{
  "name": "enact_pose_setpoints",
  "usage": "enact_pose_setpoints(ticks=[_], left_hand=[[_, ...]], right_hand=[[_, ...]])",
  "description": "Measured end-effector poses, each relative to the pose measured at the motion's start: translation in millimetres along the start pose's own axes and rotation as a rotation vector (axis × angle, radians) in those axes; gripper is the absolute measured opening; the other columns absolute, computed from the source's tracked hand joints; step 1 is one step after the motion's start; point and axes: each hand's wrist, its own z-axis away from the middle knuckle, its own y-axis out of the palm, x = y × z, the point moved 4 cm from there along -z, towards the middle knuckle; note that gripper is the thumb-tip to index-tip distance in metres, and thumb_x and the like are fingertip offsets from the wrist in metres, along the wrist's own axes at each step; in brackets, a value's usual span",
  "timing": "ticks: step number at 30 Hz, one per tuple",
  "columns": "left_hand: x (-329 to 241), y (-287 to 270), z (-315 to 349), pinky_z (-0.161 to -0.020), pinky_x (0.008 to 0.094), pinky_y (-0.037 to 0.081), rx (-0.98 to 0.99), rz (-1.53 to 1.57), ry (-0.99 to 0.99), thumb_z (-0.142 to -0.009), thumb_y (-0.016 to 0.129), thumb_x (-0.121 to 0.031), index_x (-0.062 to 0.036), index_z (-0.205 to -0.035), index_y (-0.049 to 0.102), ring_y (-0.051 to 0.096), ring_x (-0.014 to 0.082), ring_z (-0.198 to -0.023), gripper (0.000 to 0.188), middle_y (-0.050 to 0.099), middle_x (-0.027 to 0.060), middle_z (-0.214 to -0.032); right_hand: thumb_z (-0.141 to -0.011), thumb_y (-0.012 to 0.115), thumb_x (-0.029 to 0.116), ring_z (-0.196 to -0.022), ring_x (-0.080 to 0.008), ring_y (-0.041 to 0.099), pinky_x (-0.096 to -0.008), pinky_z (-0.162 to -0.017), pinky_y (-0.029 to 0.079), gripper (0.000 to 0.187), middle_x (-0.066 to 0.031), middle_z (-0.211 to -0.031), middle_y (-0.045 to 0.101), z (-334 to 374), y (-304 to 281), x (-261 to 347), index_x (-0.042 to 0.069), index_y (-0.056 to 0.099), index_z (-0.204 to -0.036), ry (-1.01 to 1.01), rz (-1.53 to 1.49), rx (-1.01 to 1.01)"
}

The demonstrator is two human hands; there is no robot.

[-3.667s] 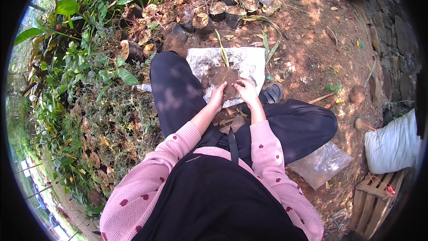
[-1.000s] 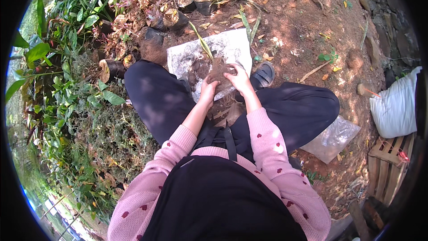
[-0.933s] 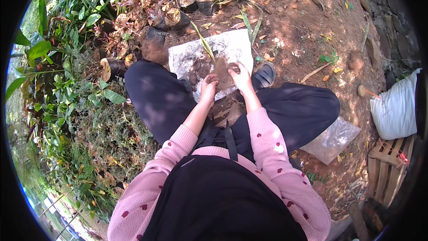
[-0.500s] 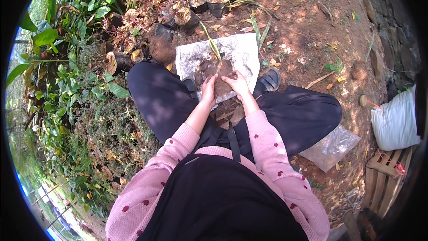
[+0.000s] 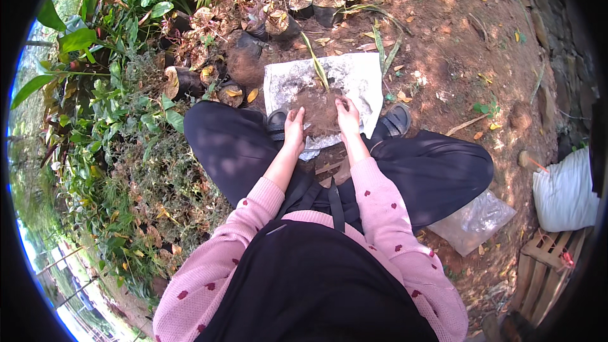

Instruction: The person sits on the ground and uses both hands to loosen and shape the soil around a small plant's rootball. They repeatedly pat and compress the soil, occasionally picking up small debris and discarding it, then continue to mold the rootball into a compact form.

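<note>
Working over a white sheet [image 5: 364,76], a person in the head view has both hands at the near part of it, one on each side of a brown, hairy clump [image 5: 319,114]. The clump is on or just above the middle of the sheet, and I cannot tell which. The left hand [image 5: 293,132] is at the clump's left side, its fingers close together, but I cannot tell if they pinch any hairs. The right hand [image 5: 349,121] is at the right side, with finger and thumb tips bent in at the clump's edge; I cannot tell if they grip it. Being on two sides likely helps keep the clump level. The sheet probably keeps loose bits off the dirt. A long green and yellow leaf [image 5: 316,63] sticks up from the far side of the clump and goes past the sheet's far edge, out of the way of the fingers. A shoe [image 5: 396,120] is close by the sheet's right edge and a dark knee [image 5: 218,130] is to its left, so elbows have little room sideways. More room seems to be beyond the sheet's right edge, over brown ground [image 5: 437,66].
</note>
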Motion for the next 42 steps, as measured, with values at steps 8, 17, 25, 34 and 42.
enact_pose_setpoints(ticks=[8, 17, 25, 34, 42], left_hand=[[11, -10, -9, -0.079, 0.0371, 0.049, 0.2, -0.083, -0.122, -0.089, 0.062, -0.027, -0.0068, -0.12, 0.053, 0.056, 0.0184, -0.101, 0.038, 0.058, 0.0047, -0.112], [8, -3, -8, -0.083, 0.0312, 0.047, 0.2, -0.099, -0.093, -0.089, 0.06, -0.02, -0.0022, -0.12, 0.052, 0.054, 0.0175, -0.104, 0.037, 0.057, 0.0068, -0.116], [8, 4, -10, -0.085, 0.0282, 0.046, 0.15, -0.053, 0.057, -0.087, 0.063, -0.019, -0.0052, -0.125, 0.05, 0.054, 0.0163, -0.1, 0.043, 0.057, 0.0079, -0.114], [28, 22, -8, -0.078, 0.0367, 0.052, 0.401, 0.165, -0.252, -0.09, 0.055, -0.031, -0.0101, -0.128, 0.043, 0.06, 0.0204, -0.096, 0.045, 0.059, 0.0085, -0.111], [24, 24, -6, -0.084, 0.0315, 0.05, 0.244, 0.125, 0.08, -0.091, 0.044, -0.003, -0.0049, -0.129, 0.041, 0.058, 0.0204, -0.1, 0.038, 0.057, 0.0092, -0.115]], right_hand=[[-0.083, 0.068, 0.03, -0.105, -0.0263, 0.058, -0.0342, -0.09, 0.043, 0.045, -0.0178, -0.107, 0.063, -3, 21, -15, -0.004, 0.058, -0.111, 0.013, 0.223, 0.207], [-0.077, 0.07, 0.01, -0.105, -0.0193, 0.056, -0.0296, -0.09, 0.042, 0.039, -0.0131, -0.111, 0.062, 15, 24, 10, -0.002, 0.058, -0.113, -0.113, 0.138, 0.306], [-0.078, 0.066, 0.001, -0.096, -0.0149, 0.056, -0.0267, -0.083, 0.044, 0.041, -0.0111, -0.108, 0.06, 5, -1, 19, 0.0, 0.051, -0.117, -0.154, -0.03, 0.008], [-0.078, 0.073, 0.023, -0.103, -0.0277, 0.057, -0.0358, -0.09, 0.044, 0.043, -0.0175, -0.108, 0.06, -1, 2, 9, -0.001, 0.056, -0.11, -0.08, 0.272, 0.186], [-0.077, 0.064, 0.011, -0.113, -0.0358, 0.05, -0.0415, -0.095, 0.041, 0.043, -0.019, -0.117, 0.054, 61, 12, 85, 0.001, 0.053, -0.118, -0.666, 0.68, -0.006]])
